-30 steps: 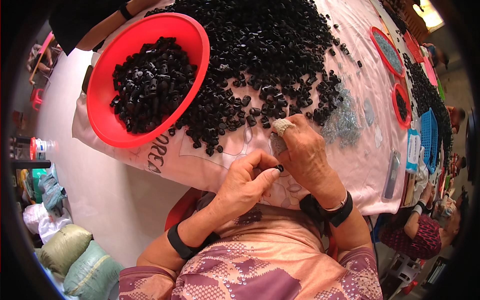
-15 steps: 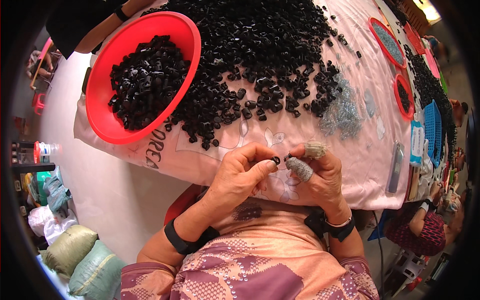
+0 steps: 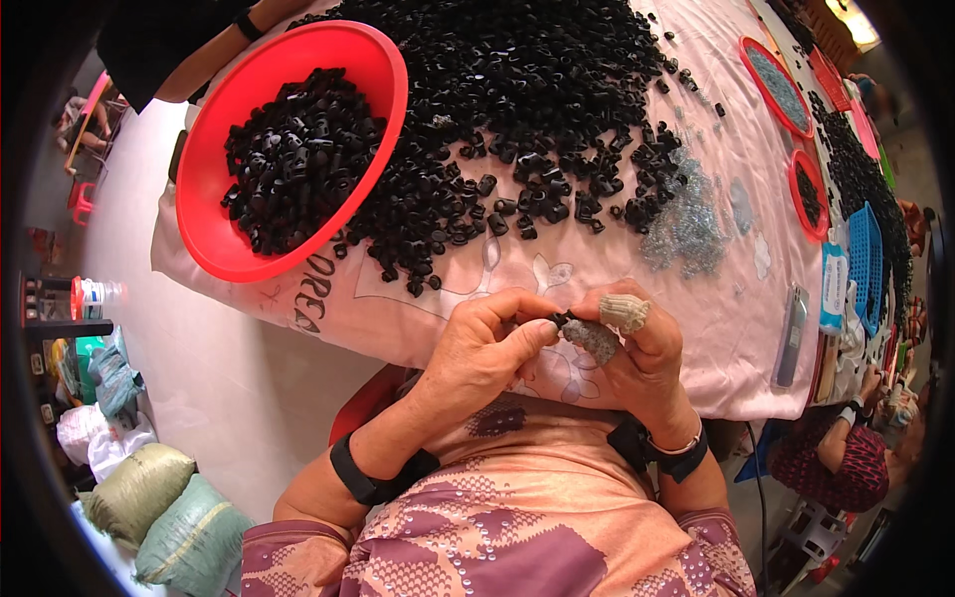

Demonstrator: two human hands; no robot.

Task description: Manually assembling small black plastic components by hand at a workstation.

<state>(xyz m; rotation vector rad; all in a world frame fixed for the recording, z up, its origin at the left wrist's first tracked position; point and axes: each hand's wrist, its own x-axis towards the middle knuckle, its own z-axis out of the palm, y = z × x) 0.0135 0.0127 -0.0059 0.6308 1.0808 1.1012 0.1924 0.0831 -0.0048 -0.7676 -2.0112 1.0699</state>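
Just above the cloth's near edge, my two hands meet fingertip to fingertip. My left hand (image 3: pixel 482 343) pinches a small black plastic piece (image 3: pixel 559 319), which looks like a cord-lock part, between thumb and forefinger. Closed against it from the other side is my right hand (image 3: pixel 647 363), its thumb and forefinger wrapped in grey and beige finger covers (image 3: pixel 594 340). Those fingers seem to pinch a second black part, mostly hidden. Beyond lies a heap of black plastic parts (image 3: pixel 537 99), with a pile of tiny silvery springs (image 3: pixel 686 224) at its right.
A tilted red basin (image 3: pixel 204 214) of black parts stands at left on the pink cloth (image 3: pixel 398 323). At right are smaller red bowls (image 3: pixel 806 224), a blue basket (image 3: pixel 865 274) and a flat grey tool (image 3: pixel 792 336). Another person's arm (image 3: pixel 214 65) reaches in at upper left.
My hands have come together. The black piece in my left fingers, held apart before, now touches what my right fingertips hold. The view has shifted slightly.
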